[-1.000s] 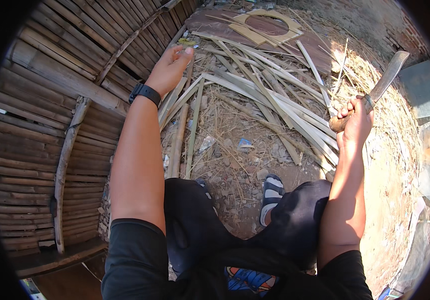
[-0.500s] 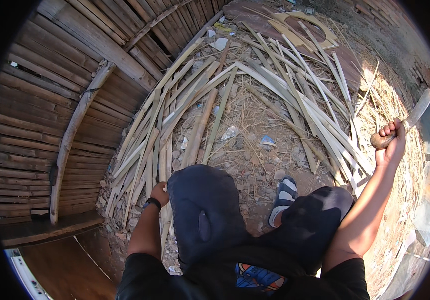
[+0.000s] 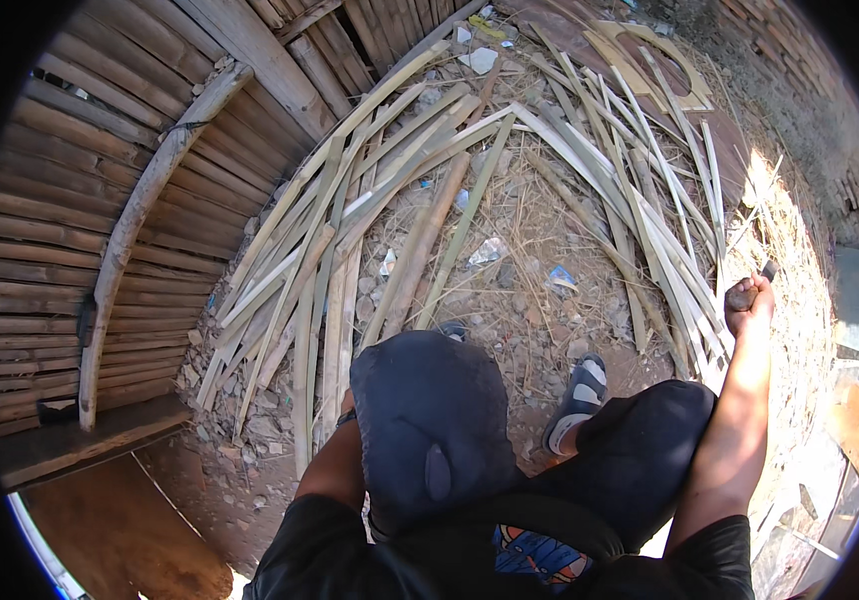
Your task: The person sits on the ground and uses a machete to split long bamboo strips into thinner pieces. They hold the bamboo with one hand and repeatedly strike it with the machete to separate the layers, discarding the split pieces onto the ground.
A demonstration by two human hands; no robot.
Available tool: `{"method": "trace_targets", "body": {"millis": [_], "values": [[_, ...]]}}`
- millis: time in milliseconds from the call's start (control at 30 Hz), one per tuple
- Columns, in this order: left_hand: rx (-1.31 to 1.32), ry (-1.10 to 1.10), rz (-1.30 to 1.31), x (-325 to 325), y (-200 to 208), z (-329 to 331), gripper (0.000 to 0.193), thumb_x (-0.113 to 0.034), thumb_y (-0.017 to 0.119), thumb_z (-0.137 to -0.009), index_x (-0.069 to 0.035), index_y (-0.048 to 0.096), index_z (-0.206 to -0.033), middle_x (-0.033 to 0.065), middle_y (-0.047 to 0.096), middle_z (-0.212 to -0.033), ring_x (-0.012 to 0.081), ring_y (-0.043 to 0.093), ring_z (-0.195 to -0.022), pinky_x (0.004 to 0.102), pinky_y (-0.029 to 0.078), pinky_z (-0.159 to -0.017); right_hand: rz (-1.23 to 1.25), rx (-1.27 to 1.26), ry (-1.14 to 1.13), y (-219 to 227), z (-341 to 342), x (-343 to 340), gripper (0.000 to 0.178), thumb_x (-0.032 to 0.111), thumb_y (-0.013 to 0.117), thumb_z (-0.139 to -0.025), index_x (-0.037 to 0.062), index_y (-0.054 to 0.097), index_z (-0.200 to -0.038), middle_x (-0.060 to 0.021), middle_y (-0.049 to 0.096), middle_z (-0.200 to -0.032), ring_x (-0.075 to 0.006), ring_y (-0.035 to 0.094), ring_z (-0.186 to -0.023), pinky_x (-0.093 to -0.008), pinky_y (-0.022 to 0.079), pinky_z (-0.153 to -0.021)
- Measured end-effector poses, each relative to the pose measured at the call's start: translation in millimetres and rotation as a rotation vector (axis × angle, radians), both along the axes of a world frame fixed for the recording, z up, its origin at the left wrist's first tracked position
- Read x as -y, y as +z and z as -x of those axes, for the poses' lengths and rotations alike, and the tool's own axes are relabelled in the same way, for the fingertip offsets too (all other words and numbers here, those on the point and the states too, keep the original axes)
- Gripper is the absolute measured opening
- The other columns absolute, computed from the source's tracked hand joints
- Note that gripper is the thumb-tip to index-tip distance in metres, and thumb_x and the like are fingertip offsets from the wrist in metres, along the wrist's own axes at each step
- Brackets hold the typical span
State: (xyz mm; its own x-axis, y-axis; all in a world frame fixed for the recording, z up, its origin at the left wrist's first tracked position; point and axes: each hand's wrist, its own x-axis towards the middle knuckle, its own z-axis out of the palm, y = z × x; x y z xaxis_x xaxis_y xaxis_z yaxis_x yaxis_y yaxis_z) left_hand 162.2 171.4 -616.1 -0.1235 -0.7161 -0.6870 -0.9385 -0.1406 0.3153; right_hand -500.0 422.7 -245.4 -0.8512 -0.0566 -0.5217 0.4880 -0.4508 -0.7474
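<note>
My right hand [image 3: 753,308] is closed round the wooden handle of a machete [image 3: 770,270], out to the right with the arm stretched. The blade is foreshortened, so only a short dark piece shows past the fist. My left forearm [image 3: 335,462] reaches down beside my bent knee [image 3: 435,390]. The knee hides the left hand, and its fingers cannot be seen. Just ahead of that arm lie split bamboo strips [image 3: 335,325], spread lengthwise on the ground. More pale strips [image 3: 665,260] lie to the right, near the machete.
A bamboo-slat wall [image 3: 60,250] with a curved pole [image 3: 130,225] stands on the left. Rubble and straw [image 3: 510,270] cover the ground between the strips. A yellowish board with a round hole [image 3: 610,50] lies at the far right, near a brick wall [image 3: 800,60]. My sandalled foot [image 3: 578,400] is in front.
My right hand has come lower and slightly inward, and the machete blade has turned from full length to foreshortened. The left hand has gone behind the knee. The whole view has shifted a little.
</note>
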Motion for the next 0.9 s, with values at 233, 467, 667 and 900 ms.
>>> {"method": "trace_targets", "body": {"millis": [233,467,667,900], "values": [[0.181,-0.146,0.006,58.9,11.0,-43.0,0.047,-0.025,0.066,-0.084,-0.006,0.054,-0.125,0.0171,0.055,-0.129,0.0409,0.056,-0.116,0.046,0.049,-0.098,-0.079,-0.178,0.092,-14.9,10.6,7.2,0.016,0.012,0.061,-0.087,0.0119,0.048,-0.077,0.0006,0.049,-0.066,-0.0144,0.048,-0.06,-0.0266,0.045,-0.057],[0.291,-0.297,0.234,73.0,162.6,-21.3,0.042,-0.027,0.061,-0.089,-0.007,0.05,-0.124,0.0169,0.055,-0.128,0.0399,0.058,-0.114,0.0473,0.05,-0.097,-0.015,-0.122,0.118,-6.3,7.2,-1.7,0.014,0.011,0.061,-0.088,0.0108,0.05,-0.079,-0.0005,0.049,-0.068,-0.0148,0.047,-0.061,-0.0262,0.046,-0.061],[0.393,-0.247,0.171,75.9,171.7,-54.0,0.04,-0.025,0.06,-0.09,-0.004,0.052,-0.122,0.0205,0.057,-0.126,0.0382,0.059,-0.116,0.0468,0.049,-0.096,0.031,-0.081,0.11,-9.7,14.6,-13.6,0.016,0.011,0.059,-0.089,0.0082,0.049,-0.076,-0.0029,0.049,-0.065,-0.0166,0.048,-0.06,-0.0272,0.048,-0.06],[0.33,-0.148,0.169,106.8,164.6,-72.6,0.062,-0.04,0.064,-0.087,0.0,0.051,-0.133,0.0283,0.055,-0.13,0.0409,0.056,-0.12,0.0458,0.046,-0.102,0.072,-0.05,0.125,-15.8,18.3,-21.0,0.015,0.013,0.059,-0.089,0.0073,0.05,-0.078,-0.0038,0.05,-0.068,-0.0179,0.049,-0.062,-0.0287,0.049,-0.06]]}}
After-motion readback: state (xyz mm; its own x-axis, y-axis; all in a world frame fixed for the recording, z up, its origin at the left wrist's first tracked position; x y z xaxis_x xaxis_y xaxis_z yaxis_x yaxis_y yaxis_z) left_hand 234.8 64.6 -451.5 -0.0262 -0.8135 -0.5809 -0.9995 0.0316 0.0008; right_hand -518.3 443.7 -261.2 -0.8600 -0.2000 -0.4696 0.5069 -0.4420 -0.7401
